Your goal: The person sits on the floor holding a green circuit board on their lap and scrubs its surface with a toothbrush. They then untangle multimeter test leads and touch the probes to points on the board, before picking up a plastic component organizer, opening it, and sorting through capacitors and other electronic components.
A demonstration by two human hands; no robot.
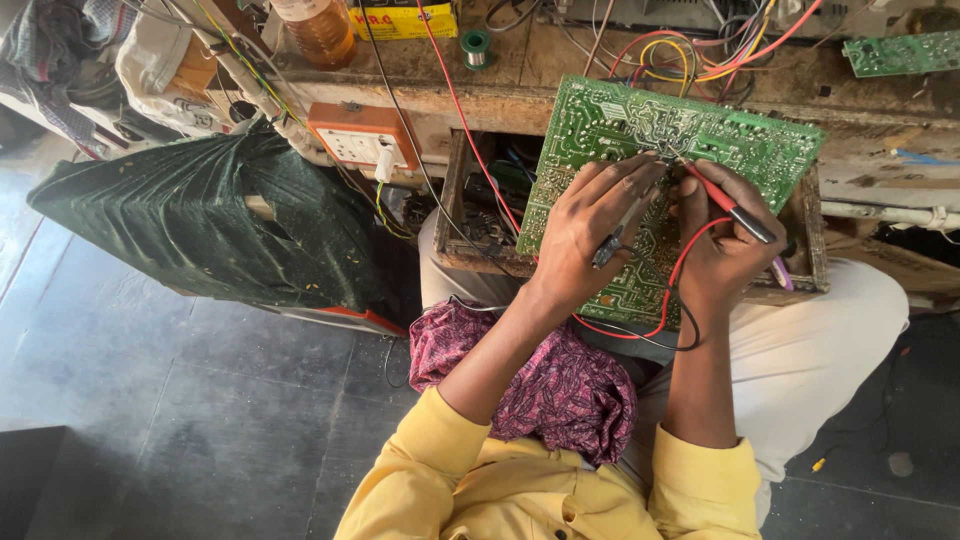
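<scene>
The green circuit board [640,150] leans on the front edge of the desk [520,95], and both probes already touch its upper part, the left hand [590,235] closed around the black probe [622,228], the right hand [722,250] gripping the red probe [728,205], so testing seems in progress.
</scene>
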